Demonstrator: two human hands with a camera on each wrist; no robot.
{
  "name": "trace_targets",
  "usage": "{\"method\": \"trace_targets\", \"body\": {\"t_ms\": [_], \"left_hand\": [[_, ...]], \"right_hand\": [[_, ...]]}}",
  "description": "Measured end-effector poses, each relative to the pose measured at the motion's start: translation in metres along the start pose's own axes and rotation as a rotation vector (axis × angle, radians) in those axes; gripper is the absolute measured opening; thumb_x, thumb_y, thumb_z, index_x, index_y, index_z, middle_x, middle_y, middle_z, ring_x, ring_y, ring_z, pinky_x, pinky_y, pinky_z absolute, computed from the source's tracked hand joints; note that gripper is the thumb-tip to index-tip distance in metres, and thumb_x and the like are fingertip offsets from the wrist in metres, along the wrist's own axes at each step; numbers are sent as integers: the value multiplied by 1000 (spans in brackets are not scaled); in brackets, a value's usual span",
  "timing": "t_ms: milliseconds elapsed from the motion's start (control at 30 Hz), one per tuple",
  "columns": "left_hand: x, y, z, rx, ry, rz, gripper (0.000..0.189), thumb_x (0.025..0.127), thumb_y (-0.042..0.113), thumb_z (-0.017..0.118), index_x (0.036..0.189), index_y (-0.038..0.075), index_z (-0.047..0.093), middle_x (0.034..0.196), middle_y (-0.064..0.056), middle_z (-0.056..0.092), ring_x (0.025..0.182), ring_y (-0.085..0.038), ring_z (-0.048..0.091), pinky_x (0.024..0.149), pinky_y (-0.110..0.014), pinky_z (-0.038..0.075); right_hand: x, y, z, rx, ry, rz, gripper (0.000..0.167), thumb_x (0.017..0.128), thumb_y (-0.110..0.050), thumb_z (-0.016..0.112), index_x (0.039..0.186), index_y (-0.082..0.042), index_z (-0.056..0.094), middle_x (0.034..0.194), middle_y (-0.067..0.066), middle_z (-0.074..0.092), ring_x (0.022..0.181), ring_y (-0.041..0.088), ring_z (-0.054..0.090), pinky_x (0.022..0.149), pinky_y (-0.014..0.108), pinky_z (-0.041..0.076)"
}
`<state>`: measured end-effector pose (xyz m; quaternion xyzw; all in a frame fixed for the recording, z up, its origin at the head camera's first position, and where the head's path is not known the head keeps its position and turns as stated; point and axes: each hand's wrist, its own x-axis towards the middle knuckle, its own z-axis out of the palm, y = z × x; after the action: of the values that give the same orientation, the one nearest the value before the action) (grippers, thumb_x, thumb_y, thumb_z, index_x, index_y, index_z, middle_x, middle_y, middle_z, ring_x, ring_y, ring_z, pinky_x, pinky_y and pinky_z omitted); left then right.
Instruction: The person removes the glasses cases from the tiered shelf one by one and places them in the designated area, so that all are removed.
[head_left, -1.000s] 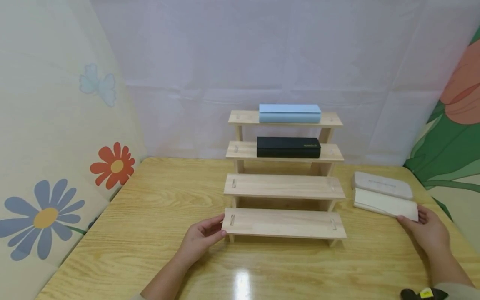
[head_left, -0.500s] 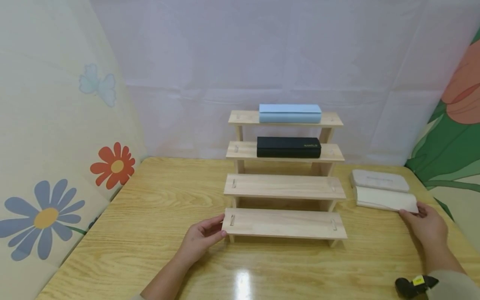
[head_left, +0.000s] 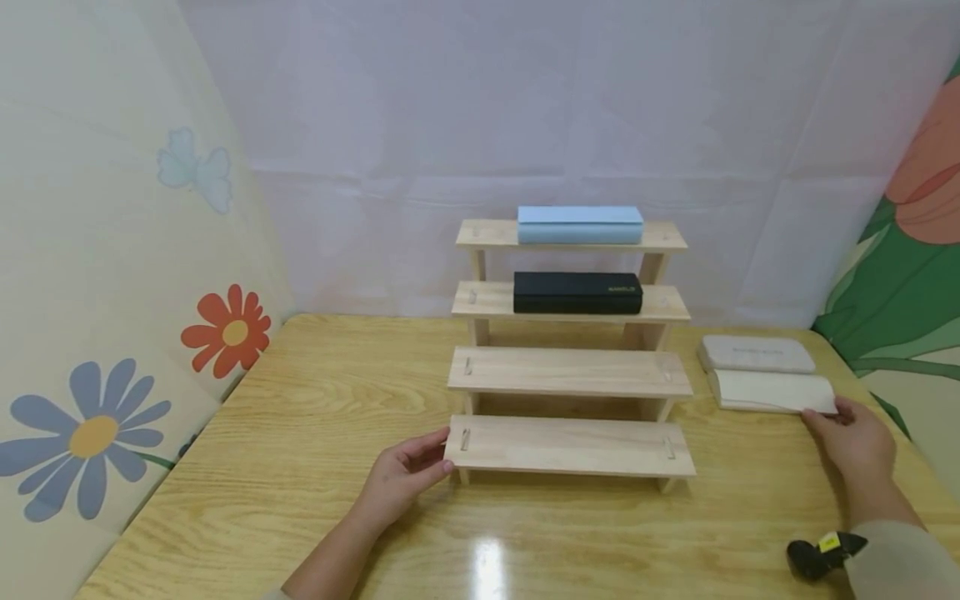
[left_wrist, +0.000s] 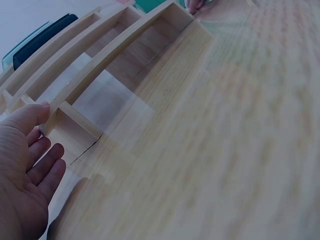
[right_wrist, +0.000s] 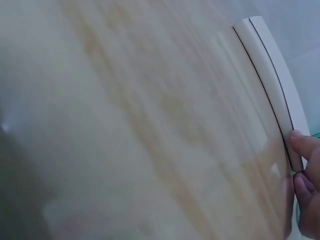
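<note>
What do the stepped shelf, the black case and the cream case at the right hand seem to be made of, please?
Stepped shelf: bare, pale wood, matt, judging by its faint grain.
Black case: perhaps imitation leather over a stiff body, smooth and dull, with straight edges.
Cream case: perhaps coated card or imitation leather, given its smooth, unpatterned surface; I cannot tell which.

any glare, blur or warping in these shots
Head view: bright white glare on the table in front of the wooden stand; left wrist view: dim, bluish, hazy at right, the stand's shelves bowed; right wrist view: washed out, table grain soft, white case curved.
</note>
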<state>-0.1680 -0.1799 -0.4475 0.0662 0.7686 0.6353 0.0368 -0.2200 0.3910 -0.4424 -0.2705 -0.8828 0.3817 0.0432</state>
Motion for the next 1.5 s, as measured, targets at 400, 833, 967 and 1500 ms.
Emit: {"method": "trace_targets", "body": {"t_ms": [400,833,967,1500], "left_hand": [[0,-1,0,-7,0,5,50,86,5,73,131,-8,55,131,-27,59,113,-25,65,92,-19,54],[1,-1,0,3,3,7,50,85,4,73,130,-8,56,130,-28,60,109,-16,66,92,-19,54],[1,-1,1,6,-1,10,50,85,4,73,131,-8,56,130,-28,60,106,-9,66,91,-17,53],[1,-2,0,8,-3,21,50,86,6,73,131,-7,56,129,-27,61,112,-25,66,93,-21,54]], "right_hand": [[1,-1,0,-18,-33,-46,83,98,-44,49,151,10,14,151,39,22,137,53,25,115,61,26],[-9,-21,-4,41,3,-180,83,98,-47,49,152,7,16,156,38,12,141,57,12,114,68,19],[-12,-31,-6,35,0,-250,83,98,-47,50,152,8,17,155,38,14,140,59,14,112,70,21],[-16,-56,-9,25,-58,-335,84,98,-47,51,154,4,14,157,36,13,131,64,24,102,73,31]]}}
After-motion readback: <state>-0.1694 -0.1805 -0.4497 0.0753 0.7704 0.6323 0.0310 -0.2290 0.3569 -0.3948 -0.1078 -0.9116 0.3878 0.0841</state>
